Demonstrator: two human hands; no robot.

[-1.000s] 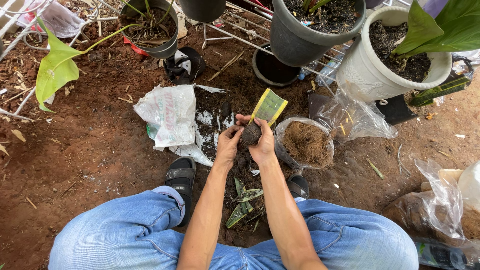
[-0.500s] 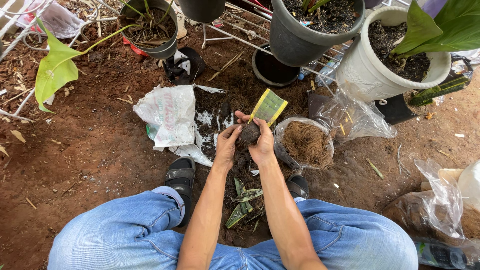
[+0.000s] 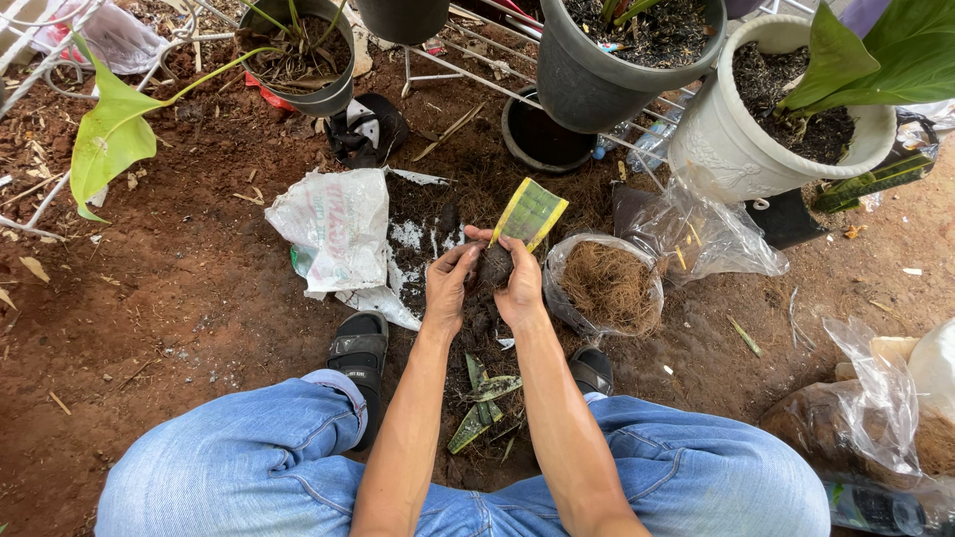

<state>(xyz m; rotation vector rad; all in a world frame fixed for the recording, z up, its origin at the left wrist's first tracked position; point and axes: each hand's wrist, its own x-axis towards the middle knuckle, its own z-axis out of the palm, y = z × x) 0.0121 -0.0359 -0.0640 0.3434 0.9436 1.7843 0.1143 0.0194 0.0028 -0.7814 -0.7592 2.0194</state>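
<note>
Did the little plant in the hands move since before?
No. The small plant sits in the same spot beside the bag of brown fibre, held at its soil ball by the left hand and right hand.

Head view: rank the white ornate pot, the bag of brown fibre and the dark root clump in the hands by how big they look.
1. White ornate pot, largest.
2. Bag of brown fibre.
3. Dark root clump, smallest, cupped between left hand and right hand.
</note>
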